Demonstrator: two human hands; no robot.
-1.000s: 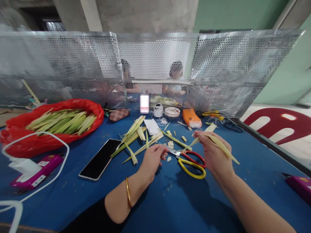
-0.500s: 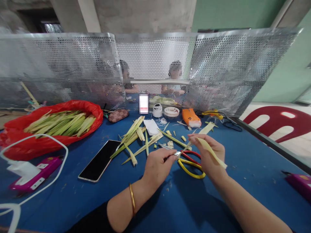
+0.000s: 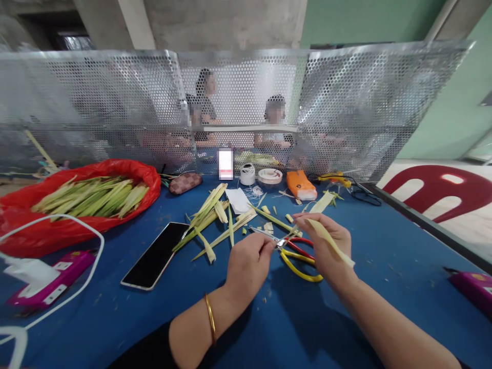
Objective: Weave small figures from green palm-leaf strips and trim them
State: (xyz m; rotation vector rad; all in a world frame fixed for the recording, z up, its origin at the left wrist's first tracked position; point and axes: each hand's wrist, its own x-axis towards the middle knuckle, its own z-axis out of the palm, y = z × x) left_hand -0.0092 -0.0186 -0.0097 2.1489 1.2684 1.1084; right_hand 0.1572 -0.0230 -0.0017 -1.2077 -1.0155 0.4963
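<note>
My right hand (image 3: 326, 246) is closed round a pale yellow leaf strip (image 3: 331, 243) that slants down to the right over the blue table (image 3: 269, 328). My left hand (image 3: 248, 264) is curled in a loose pinch just left of it, fingertips close to the strip's near end; what it pinches is too small to name. Scissors (image 3: 295, 251) with one red and one yellow handle lie on the table between and behind both hands. Cut leaf strips (image 3: 215, 220) and small offcuts are scattered beyond the hands.
A red bag of green leaves (image 3: 84, 200) lies at left, with a black phone (image 3: 156, 254), a white cable (image 3: 77, 225) and a pink device (image 3: 49, 282) nearer. Thread spool, tape roll and an orange box (image 3: 302, 185) stand by the perforated metal screen (image 3: 246, 107). People sit behind it.
My left hand has moved right, from the table toward the right hand, and closed near the strip's end. The right hand has drawn the strip slightly closer.
</note>
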